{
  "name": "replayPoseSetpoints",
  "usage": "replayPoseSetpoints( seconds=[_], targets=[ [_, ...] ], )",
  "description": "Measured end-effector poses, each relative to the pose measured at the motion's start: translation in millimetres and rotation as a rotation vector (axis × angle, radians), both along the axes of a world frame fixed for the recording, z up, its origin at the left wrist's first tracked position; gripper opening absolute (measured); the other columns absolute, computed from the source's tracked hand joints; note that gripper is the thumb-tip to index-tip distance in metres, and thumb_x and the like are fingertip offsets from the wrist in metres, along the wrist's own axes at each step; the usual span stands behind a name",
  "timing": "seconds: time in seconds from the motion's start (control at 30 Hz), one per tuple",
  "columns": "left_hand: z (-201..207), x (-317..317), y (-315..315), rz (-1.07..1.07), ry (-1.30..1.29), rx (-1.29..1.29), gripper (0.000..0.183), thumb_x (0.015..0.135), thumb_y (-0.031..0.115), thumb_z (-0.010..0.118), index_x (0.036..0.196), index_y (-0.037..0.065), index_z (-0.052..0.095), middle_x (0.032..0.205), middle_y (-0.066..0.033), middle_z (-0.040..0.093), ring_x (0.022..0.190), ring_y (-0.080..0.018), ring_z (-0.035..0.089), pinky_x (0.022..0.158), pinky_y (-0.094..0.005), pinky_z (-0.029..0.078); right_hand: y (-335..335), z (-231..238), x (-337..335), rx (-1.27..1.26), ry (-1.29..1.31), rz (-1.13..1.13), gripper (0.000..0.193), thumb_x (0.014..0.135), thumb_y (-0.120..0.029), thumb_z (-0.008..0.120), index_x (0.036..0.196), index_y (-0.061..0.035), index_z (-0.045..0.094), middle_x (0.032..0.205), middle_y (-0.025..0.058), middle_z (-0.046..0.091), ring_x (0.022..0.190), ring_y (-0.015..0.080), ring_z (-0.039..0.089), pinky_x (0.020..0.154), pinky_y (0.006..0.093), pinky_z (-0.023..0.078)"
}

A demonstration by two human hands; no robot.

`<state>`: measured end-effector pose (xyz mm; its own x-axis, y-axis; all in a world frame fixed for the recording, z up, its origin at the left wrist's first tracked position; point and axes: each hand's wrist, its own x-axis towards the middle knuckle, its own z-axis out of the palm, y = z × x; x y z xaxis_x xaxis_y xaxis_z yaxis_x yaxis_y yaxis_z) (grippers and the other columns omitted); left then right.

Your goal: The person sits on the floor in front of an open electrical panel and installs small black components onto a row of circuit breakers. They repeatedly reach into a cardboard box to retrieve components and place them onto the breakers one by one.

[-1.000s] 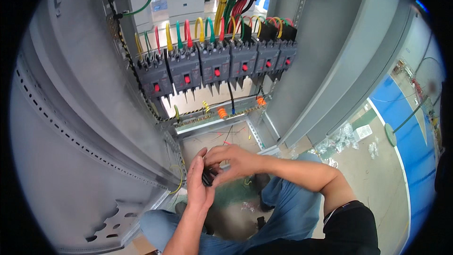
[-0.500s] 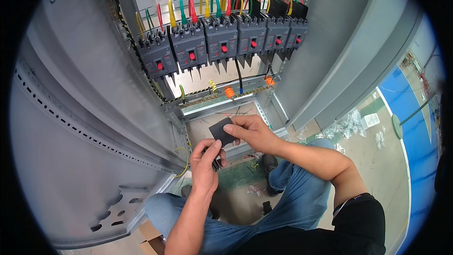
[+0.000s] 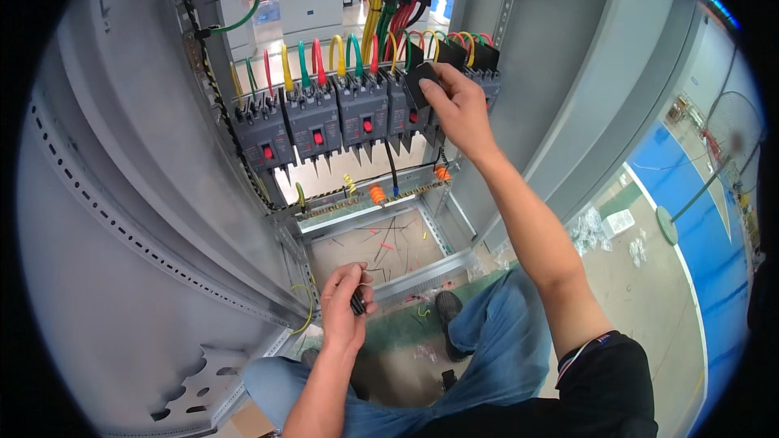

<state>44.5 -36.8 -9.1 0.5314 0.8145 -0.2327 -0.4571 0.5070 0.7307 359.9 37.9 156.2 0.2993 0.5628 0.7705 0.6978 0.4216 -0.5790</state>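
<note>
My right hand (image 3: 464,113) is raised to the row of grey moulded-case circuit breakers (image 3: 315,123) and pinches a thin black phase barrier (image 3: 419,85) between thumb and fingers. The barrier is in front of the top of a breaker right of the middle; whether it touches is unclear. Similar black barriers (image 3: 452,53) stand among the wires farther right. Low in front of the cabinet, my left hand (image 3: 341,304) is closed around a small stack of black barriers (image 3: 358,301), partly hidden by its fingers. Each fully visible breaker has a red toggle.
Yellow, green and red wires (image 3: 337,53) loop above the breakers. Below runs a busbar (image 3: 337,208) with orange insulators (image 3: 377,195). Wire scraps lie on the cabinet floor (image 3: 349,251). A grey door panel (image 3: 162,276) is at left, plastic bags (image 3: 588,231) and a fan (image 3: 667,225) at right.
My right hand has moved up and away with one black barrier, from beside my left hand to the breakers. My left hand has lowered slightly with its stack. The view has tilted up.
</note>
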Motion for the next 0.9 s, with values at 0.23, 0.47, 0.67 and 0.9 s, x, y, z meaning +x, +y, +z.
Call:
replayPoseSetpoints(
  seconds=[0.23,0.47,0.67,0.9],
  targets=[
    [-1,-4,-1,0.000,-0.006,0.020,0.026,0.102,0.029,0.068,0.114,0.006,0.067,0.096,-0.0033,0.063,0.070,-0.0106,0.054,0.055,-0.0264,0.042,6,5,1,-0.011,-0.095,-0.110,0.030,0.097,-0.018,0.067,0.117,0.0030,0.068,0.083,0.0215,0.069,0.072,0.0260,0.068,0.070,0.0368,0.052],
    [0,-4,-2,-0.011,-0.015,0.001,0.024,0.102,0.028,0.068,0.113,0.006,0.068,0.095,-0.0031,0.063,0.070,-0.0101,0.054,0.055,-0.0260,0.042,4,13,-7,-0.037,-0.170,-0.174,0.030,0.096,-0.018,0.066,0.118,0.0025,0.070,0.089,0.0261,0.072,0.080,0.0398,0.072,0.074,0.0420,0.055],
    [0,-3,-2,-0.018,-0.017,-0.003,0.024,0.102,0.028,0.069,0.113,0.006,0.069,0.096,-0.0032,0.063,0.070,-0.0100,0.054,0.054,-0.0257,0.043,11,25,-13,0.015,-0.288,-0.235,0.028,0.096,-0.017,0.065,0.115,0.0026,0.072,0.088,0.0272,0.071,0.085,0.0435,0.072,0.076,0.0471,0.055],
    [1,-5,-3,-0.027,-0.022,0.003,0.024,0.102,0.028,0.068,0.113,0.007,0.069,0.096,-0.0035,0.063,0.070,-0.0100,0.054,0.054,-0.0261,0.043,20,26,-17,0.076,-0.349,-0.279,0.023,0.096,-0.014,0.065,0.113,0.0009,0.071,0.090,0.0255,0.072,0.085,0.0408,0.073,0.076,0.0451,0.057]
  ],
)
